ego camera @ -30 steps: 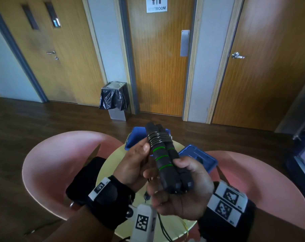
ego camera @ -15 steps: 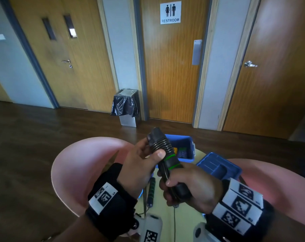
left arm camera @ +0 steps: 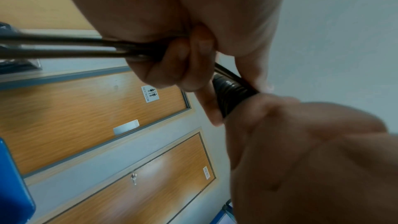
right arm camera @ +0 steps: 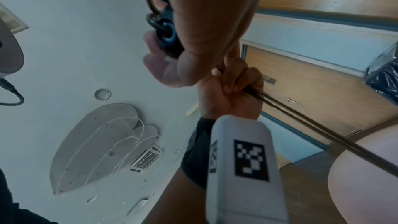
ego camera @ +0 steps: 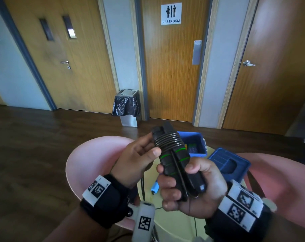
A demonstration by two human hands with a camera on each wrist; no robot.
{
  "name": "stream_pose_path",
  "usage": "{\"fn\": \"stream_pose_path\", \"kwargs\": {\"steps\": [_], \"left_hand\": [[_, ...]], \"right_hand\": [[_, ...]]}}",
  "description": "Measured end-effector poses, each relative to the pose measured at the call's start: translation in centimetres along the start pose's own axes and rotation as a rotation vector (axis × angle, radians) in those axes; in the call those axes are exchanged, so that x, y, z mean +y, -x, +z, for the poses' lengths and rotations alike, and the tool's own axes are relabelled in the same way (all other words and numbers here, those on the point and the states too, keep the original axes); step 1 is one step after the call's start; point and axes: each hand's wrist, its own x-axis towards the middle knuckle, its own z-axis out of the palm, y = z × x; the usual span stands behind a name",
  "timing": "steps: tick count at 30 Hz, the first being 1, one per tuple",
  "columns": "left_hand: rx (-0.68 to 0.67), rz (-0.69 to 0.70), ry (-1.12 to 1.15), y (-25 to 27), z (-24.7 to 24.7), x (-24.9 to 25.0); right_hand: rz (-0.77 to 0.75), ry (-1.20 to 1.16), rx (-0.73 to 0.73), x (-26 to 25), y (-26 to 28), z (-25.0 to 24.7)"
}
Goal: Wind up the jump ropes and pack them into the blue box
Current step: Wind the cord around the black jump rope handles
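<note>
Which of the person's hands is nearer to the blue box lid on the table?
Right. The right hand grips the jump rope handles just beside the blue box lid. The left hand pinches the cord on the far side of the handles.

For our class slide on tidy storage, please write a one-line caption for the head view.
Right hand grips paired jump-rope handles while left hand winds cord before the open blue box.
</note>
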Motion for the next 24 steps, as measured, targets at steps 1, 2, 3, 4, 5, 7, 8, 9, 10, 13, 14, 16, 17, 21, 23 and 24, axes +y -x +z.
{"fn": "stream_pose_path", "kwargs": {"steps": [1, 2, 3, 4, 5, 7, 8, 9, 10, 13, 14, 16, 17, 21, 23, 24], "left_hand": [[0.021, -0.008, -0.017, 0.3, -0.4, 0.2], [0.047, -0.021, -0.046, 0.4, -0.9, 0.3], [0.082, -0.029, -0.116, 0.5, -1.4, 0.3], [0.122, -0.034, -0.225, 0.6, -2.1, 0.3], [0.154, -0.038, -0.339, 0.7, -2.7, 0.2], [0.176, -0.059, -0.501, 0.9, -3.4, 0.2], [0.183, -0.036, -0.522, 1.1, -3.6, 0.4], [0.187, -0.005, -0.541, 1.2, -3.6, 0.8], [0.196, 0.02, -0.559, 1.2, -3.8, 0.9], [0.21, 0.048, -0.598, 1.1, -4.8, 0.5], [0.21, 0.043, -0.592, 1.1, -5.0, 0.4], [0.215, 0.012, -0.56, 1.2, -4.9, 0.2], [0.224, -0.006, -0.532, 1.3, -4.7, 0.1], [0.255, -0.054, -0.33, 1.3, -3.9, -0.7], [0.252, -0.067, -0.263, 1.0, -3.9, -0.9], [0.249, -0.07, -0.231, 0.9, -3.9, -1.0]], "right_hand": [[-0.012, 0.0, 0.005, 0.4, -0.2, 0.2], [-0.024, 0.001, 0.018, 0.7, -0.5, 0.5], [-0.035, 0.0, 0.039, 0.9, -0.6, 0.7], [-0.043, -0.003, 0.064, 1.1, -0.8, 0.8], [-0.052, -0.003, 0.094, 1.2, -0.9, 0.8], [-0.072, 0.01, 0.152, 1.4, -1.2, 0.6], [-0.085, 0.027, 0.175, 1.6, -1.4, 0.5], [-0.096, 0.047, 0.196, 1.7, -1.5, 0.4], [-0.105, 0.065, 0.214, 1.8, -1.7, 0.3], [-0.122, 0.104, 0.261, 2.1, -2.1, -0.1], [-0.125, 0.116, 0.265, 2.1, -2.2, -0.1], [-0.131, 0.133, 0.253, 2.1, -2.3, -0.1], [-0.136, 0.135, 0.243, 2.1, -2.3, -0.1], [-0.164, 0.123, 0.193, 2.3, -2.6, 0.4], [-0.153, 0.095, 0.176, 2.3, -2.7, 0.7], [-0.141, 0.069, 0.165, 2.3, -2.8, 0.9]]}}
